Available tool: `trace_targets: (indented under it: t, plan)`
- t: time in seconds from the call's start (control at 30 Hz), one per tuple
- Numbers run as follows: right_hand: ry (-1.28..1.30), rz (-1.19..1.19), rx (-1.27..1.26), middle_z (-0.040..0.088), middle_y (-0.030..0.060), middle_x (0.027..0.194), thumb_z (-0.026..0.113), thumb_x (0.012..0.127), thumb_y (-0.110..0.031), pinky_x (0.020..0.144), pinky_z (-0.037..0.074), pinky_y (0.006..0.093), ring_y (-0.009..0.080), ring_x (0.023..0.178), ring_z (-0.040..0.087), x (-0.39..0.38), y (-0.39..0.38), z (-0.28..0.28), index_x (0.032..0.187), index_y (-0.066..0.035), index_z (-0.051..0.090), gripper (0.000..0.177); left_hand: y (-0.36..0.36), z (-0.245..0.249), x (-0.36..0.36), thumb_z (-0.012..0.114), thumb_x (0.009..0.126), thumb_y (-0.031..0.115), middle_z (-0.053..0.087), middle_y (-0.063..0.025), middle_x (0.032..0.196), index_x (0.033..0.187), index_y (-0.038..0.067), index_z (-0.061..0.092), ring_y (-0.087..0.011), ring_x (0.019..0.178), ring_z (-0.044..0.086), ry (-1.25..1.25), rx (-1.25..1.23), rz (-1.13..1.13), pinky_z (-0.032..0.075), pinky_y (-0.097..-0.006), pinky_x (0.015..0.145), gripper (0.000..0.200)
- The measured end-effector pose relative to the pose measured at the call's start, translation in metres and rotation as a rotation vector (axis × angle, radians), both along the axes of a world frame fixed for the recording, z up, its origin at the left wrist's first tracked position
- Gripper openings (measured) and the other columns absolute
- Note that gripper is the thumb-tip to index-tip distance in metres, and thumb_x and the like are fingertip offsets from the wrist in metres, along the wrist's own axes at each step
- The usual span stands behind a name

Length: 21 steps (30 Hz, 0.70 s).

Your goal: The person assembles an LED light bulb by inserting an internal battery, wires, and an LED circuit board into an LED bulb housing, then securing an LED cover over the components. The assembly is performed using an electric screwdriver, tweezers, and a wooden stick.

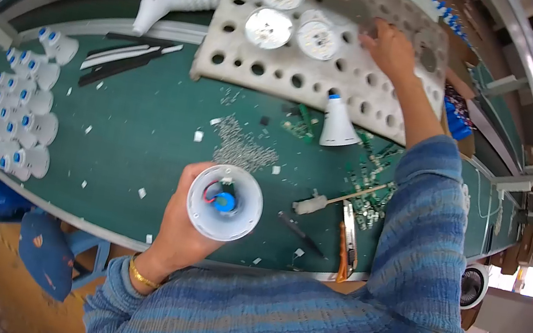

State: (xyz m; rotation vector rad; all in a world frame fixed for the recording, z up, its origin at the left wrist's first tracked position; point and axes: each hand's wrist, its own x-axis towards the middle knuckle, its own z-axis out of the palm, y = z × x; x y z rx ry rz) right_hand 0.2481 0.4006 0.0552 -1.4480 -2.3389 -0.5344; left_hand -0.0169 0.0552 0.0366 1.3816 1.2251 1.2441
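Note:
My left hand [183,223] is wrapped round a white cone-shaped lamp housing [243,222], its wide mouth facing up. Inside it show a blue round component [224,202], a bit of green board and a red wire. My right hand [390,50] reaches over the far right of a pale board with round holes [260,79]. Its fingers are bent and apart, close to dull grey discs [352,13]; no held thing shows in them. Left of it on the board lie white LED discs [268,28]. Another white housing [339,126] stands at the board's near edge.
Several white housings with blue tips [23,104] stand in rows at the left. Small metal bits [242,145] are strewn mid-table. Green circuit boards [369,184], a brush [316,204], a black pen-like tool [301,234] and an orange cutter [346,243] lie at the right.

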Motion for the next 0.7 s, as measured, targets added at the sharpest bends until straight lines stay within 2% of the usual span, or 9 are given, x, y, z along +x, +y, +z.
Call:
trace_targets:
  t: [0.07,0.17,0.4,0.5,0.57,0.63,0.7]
  plan:
    - [-0.062,-0.041,-0.050,0.065,0.0158,0.091,0.063,0.080,-0.031,0.075,0.050,0.0447,0.0344,0.087,0.062,-0.003,0.004,-0.004,0.106,-0.007,0.059,0.035,0.001,-0.001,-0.004,0.083,0.062,0.002,0.056,-0.0152,0.114,0.120,0.004,0.034,-0.0230,0.107,0.056,0.036,-0.005,-0.017,0.044,-0.0343,0.093,0.076]
    - [-0.069,0.000,0.004,0.065,0.0165,0.089,0.059,0.082,-0.028,0.074,0.050,0.0452,0.0351,0.085,0.063,-0.002,0.004,-0.009,0.106,-0.008,0.059,0.031,0.002,-0.006,-0.005,0.084,0.062,0.003,0.056,-0.0149,0.114,0.120,0.004,0.033,-0.0225,0.108,0.056,0.040,-0.021,-0.006,0.044,-0.0335,0.093,0.077]
    - [0.081,-0.076,0.032,0.065,0.0193,0.085,0.055,0.082,-0.022,0.071,0.049,0.0478,0.0384,0.078,0.062,0.005,-0.009,0.017,0.110,-0.009,0.058,0.030,0.002,-0.011,-0.001,0.085,0.061,0.004,0.057,-0.0135,0.116,0.121,0.003,0.033,-0.0201,0.104,0.058,0.063,-0.016,-0.017,0.046,-0.0311,0.091,0.080]
    - [0.397,0.106,-0.135,0.064,0.0128,0.075,0.057,0.082,-0.016,0.062,0.048,0.0383,0.0266,0.064,0.061,-0.010,-0.051,0.040,0.113,-0.011,0.057,0.031,-0.001,-0.011,-0.001,0.086,0.060,0.004,0.057,-0.0118,0.114,0.122,0.002,0.034,-0.0192,0.103,0.058,0.081,-0.010,-0.007,0.046,-0.0304,0.091,0.081]
    - [0.693,0.151,-0.534,0.061,0.0041,0.070,0.058,0.082,-0.010,0.055,0.042,0.0265,0.0102,0.059,0.052,-0.031,-0.108,0.063,0.110,-0.010,0.060,0.027,-0.004,-0.009,0.002,0.086,0.059,0.005,0.057,-0.0109,0.114,0.122,0.002,0.035,-0.0186,0.103,0.057,0.072,-0.038,-0.002,0.046,-0.0303,0.091,0.081]
    - [0.719,0.300,-0.615,0.059,-0.0017,0.072,0.059,0.084,-0.009,0.052,0.036,0.0200,0.0020,0.060,0.044,-0.033,-0.145,0.062,0.103,-0.006,0.063,0.020,-0.007,-0.006,0.004,0.086,0.059,0.006,0.055,-0.0106,0.114,0.123,0.002,0.035,-0.0184,0.104,0.057,0.085,-0.039,-0.011,0.046,-0.0303,0.090,0.082]
    - [0.908,0.371,-0.786,0.062,-0.0012,0.079,0.058,0.087,-0.012,0.058,0.042,0.0213,0.0040,0.067,0.051,-0.039,-0.181,0.057,0.099,-0.001,0.065,0.017,-0.010,-0.004,0.007,0.086,0.058,0.006,0.054,-0.0109,0.116,0.123,0.003,0.036,-0.0183,0.104,0.056,0.090,-0.036,-0.017,0.046,-0.0303,0.090,0.082]
